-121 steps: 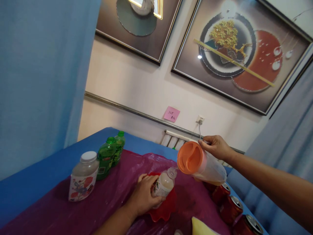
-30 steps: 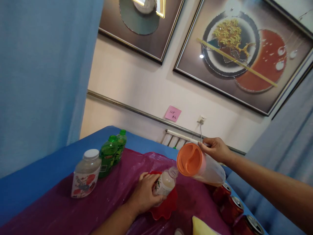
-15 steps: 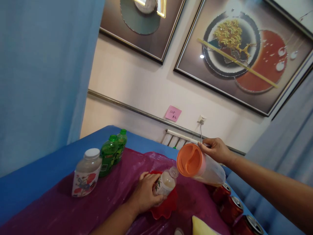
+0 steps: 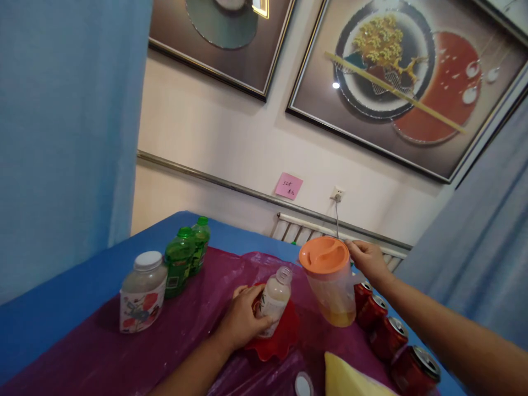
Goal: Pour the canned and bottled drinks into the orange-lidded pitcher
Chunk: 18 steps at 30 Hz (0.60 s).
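Note:
My left hand (image 4: 247, 319) is wrapped round a small clear bottle (image 4: 275, 302) with a printed label and an uncapped mouth. The bottle leans slightly to the right over a red scalloped dish (image 4: 284, 335); whether its base touches the dish is hidden. Gripped by its handle, a translucent pitcher (image 4: 330, 291) with an orange lid hangs from my right hand (image 4: 369, 261), to the right of the bottle and apart from it. The pitcher is nearly upright, with a little yellowish liquid at its bottom.
Several red cans (image 4: 388, 335) line the right edge. At left stand a white-capped jar (image 4: 142, 294) and two green bottles (image 4: 181, 264). A white cap (image 4: 304, 384) and a yellow item (image 4: 350, 377) lie near the front on purple plastic sheeting (image 4: 185, 335).
The pitcher has swung from a strong tilt towards the bottle to nearly upright, its liquid settling at the bottom. The bottle stands a little straighter in my left hand.

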Motion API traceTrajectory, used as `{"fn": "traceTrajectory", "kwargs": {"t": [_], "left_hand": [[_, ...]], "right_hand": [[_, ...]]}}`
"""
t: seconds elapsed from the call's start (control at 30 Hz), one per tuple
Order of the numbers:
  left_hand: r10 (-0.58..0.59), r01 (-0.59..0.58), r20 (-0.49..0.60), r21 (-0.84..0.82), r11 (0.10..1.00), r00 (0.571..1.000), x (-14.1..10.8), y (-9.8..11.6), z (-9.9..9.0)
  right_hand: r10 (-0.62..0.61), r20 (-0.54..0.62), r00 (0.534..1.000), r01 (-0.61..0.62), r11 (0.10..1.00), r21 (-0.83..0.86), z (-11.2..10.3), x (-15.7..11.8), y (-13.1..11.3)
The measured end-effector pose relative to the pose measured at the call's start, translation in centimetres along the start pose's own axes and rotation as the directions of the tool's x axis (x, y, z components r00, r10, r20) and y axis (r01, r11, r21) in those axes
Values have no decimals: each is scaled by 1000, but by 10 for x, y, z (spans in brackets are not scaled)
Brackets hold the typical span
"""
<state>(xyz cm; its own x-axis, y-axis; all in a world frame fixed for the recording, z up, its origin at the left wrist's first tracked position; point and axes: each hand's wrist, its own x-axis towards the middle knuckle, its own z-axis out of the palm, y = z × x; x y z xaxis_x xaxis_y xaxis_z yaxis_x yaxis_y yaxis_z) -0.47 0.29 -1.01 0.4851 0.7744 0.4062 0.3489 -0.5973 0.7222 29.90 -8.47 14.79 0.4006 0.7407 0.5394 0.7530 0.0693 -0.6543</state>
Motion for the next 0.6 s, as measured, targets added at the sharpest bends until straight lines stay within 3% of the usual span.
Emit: {"fn": "traceTrajectory", "kwargs": {"t": [0.1,0.23,0.37,0.6], "left_hand": [[-24,24,-2,-15,1000,1000,4,-5,1],[-41,40,-25,-38,998,999,9,-12,2],[-52,51,-52,-21,998,997,12,-19,3],[-32,35,-65,39,999,997,16,-26,2]], "right_hand": [[249,-119,961,-222,954,202,5,-25,33],[416,-218,883,-314,868,384,16,-59,67],[498,-235,835,-338,800,496,30,-79,87],[533,-143,834,-359,721,593,39,-97,88]]}}
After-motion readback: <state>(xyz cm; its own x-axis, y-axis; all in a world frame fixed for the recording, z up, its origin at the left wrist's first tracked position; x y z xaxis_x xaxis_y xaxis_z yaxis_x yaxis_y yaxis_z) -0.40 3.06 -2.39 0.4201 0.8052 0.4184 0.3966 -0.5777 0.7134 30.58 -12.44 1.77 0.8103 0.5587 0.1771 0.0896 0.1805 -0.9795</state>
